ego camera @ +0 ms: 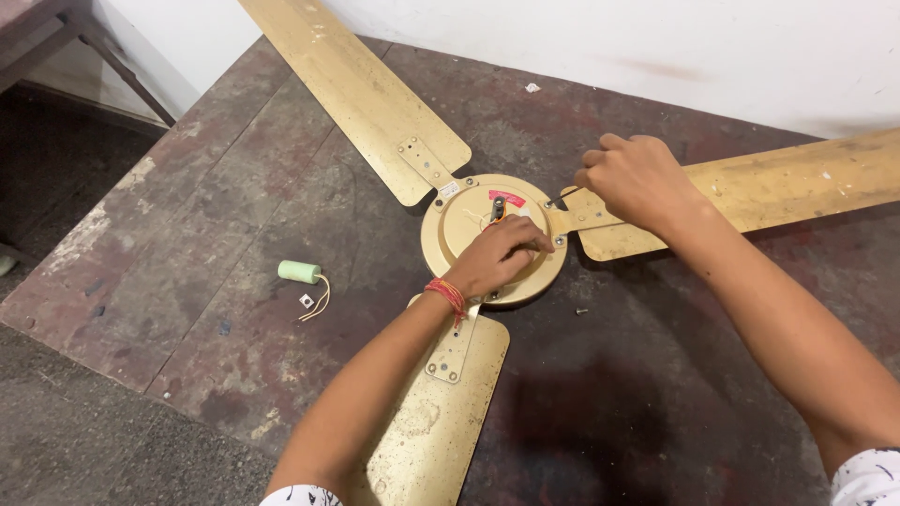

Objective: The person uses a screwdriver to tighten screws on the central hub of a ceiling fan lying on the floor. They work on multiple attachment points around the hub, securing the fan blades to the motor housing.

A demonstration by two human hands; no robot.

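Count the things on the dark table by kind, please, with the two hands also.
Gold fan blades: 3
Round gold motor housing: 1
Green cylinder part with wires: 1
Small loose screw: 1
Hands, left hand on the housing and right hand on a blade bracket: 2
Total: 8

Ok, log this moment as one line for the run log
left hand: on gold fan hub | right hand: fist at right blade bracket | green capacitor: loose on dark table, left of hub
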